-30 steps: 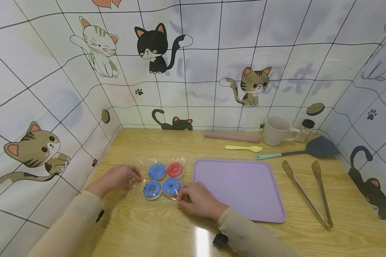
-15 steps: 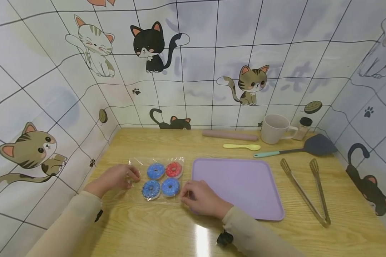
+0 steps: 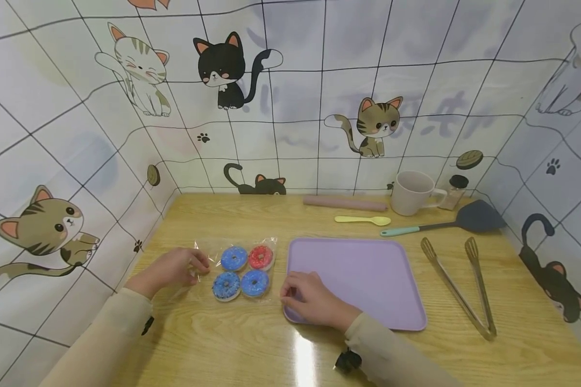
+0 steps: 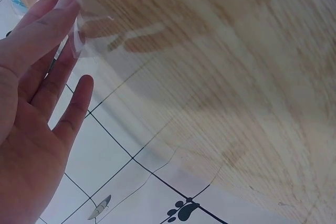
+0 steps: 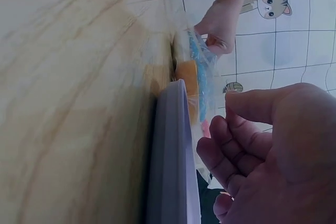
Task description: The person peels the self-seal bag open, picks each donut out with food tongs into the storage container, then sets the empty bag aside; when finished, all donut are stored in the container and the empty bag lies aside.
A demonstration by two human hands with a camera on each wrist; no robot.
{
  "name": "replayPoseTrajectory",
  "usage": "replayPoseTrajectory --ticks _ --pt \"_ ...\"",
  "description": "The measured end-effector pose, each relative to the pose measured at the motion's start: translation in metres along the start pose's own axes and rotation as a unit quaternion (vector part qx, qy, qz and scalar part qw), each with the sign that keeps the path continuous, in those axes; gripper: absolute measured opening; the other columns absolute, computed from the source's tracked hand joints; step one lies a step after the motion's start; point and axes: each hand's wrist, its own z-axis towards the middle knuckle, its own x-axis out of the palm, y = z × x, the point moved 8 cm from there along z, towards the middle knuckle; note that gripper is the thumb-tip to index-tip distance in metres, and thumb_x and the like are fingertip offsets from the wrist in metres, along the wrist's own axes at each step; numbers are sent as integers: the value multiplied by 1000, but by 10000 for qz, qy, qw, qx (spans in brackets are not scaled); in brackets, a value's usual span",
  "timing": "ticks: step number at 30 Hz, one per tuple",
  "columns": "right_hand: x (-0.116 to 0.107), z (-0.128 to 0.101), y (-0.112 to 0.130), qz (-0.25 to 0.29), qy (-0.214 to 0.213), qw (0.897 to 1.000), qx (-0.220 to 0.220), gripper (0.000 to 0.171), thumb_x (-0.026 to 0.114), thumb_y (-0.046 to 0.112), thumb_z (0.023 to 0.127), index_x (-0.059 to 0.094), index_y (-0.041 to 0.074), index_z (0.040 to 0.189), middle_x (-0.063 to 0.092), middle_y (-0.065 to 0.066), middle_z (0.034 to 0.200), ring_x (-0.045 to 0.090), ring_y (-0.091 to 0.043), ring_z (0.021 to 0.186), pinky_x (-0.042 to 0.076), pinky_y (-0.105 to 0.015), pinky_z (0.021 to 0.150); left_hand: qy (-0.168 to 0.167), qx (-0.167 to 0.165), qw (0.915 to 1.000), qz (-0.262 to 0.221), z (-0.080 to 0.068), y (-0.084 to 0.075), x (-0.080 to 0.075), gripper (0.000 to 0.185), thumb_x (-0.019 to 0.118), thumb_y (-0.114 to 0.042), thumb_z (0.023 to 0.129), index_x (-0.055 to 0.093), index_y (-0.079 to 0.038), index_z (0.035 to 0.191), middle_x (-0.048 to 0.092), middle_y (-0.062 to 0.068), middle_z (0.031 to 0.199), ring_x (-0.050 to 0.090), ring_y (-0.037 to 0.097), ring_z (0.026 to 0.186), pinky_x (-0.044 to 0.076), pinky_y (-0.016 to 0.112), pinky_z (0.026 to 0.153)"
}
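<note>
One-handed, pinched the outer edge of the clear bag of doughnuts just left of the tray with the left hand, held nothing visible in the loosely curled right hand over the tray's left side, probably needed light, level tension

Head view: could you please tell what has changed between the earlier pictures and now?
The right hand has come away from the near right corner of the clear bag and moved right, to the near left corner of the purple tray. The left hand still pinches the bag's left edge; the four donuts and the tray stayed in place.
</note>
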Motion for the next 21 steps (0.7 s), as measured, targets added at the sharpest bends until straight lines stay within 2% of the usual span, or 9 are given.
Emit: replayPoseTrajectory --ticks 5,9,14,17,21 --pt "3 -1 -3 159 153 9998 34 8 72 17 96 68 23 92 61 17 90 56 -3 89 33 -35 90 -12 -37 9999 -138 -1 0 -2 32 86 1 77 83 -16 104 72 0 123 68 30 114 56 50 96" --pt "0 1 -5 462 74 9989 21 5 72 17 96 71 19 100 65 13 93 59 -6 90 45 -30 88 -14 -61 9999 -152 1 0 -2 32 85 2 77 83 -16 104 72 2 125 67 33 116 56 51 96" --pt "0 10 -4 794 194 9966 101 15 66 18 102 72 12 114 68 6 103 61 -8 93 52 -30 87 27 -124 9998 -122 2 2 0 32 86 0 77 83 -17 104 71 2 125 66 33 116 56 51 96" --pt "2 19 0 650 282 9975 -41 17 64 16 103 71 11 118 71 1 111 62 -9 95 52 -30 88 9 -61 9999 -95 1 2 1 32 86 0 77 83 -17 104 72 2 124 67 33 115 56 51 96" --pt "7 31 4 344 319 9984 -314 23 64 9 102 71 13 123 72 -3 113 62 -10 96 52 -28 86 -95 106 9999 -16 1 2 0 32 87 0 75 83 -18 102 72 0 121 68 31 112 56 51 95"
